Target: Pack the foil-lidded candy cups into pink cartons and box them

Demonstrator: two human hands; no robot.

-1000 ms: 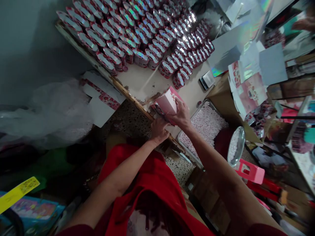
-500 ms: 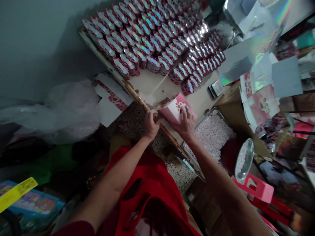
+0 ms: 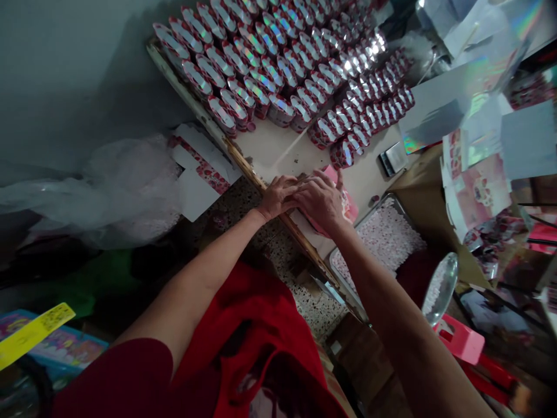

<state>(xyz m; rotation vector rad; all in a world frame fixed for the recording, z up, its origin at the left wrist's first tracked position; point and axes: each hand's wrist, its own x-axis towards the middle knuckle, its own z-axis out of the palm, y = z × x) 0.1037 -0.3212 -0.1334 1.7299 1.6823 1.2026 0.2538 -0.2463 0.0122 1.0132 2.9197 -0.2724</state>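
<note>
A pale table carries the pink box, which lies close to its splintered wooden edge. Beyond the pink box, rows of red-and-silver packets crowd the tabletop. Nearer the person than the pink box hangs a red apron; left of the box, a cloudy plastic bag. To its right, a brown carton stands behind a metal tray of small white and pink pieces.

The pink box is mostly covered by the 2 hands. Its visible right side slants from upper left to lower right, with part of a printed picture showing on that side; which way its long axis runs I cannot tell.

The right hand is spread palm down over the pink box, 1 finger raised. The left hand reaches across the box's left end, fingers extended and meeting the right hand; whether it grips anything I cannot tell, as its fingertips are hidden.

Left of the pink box, a flat white card bears a strawberry-red band. Far to the lower left, a yellow strip carries a square black code; no words are legible. Right of the box sits a small scale, and, smaller again, a dark pink disc.
</note>
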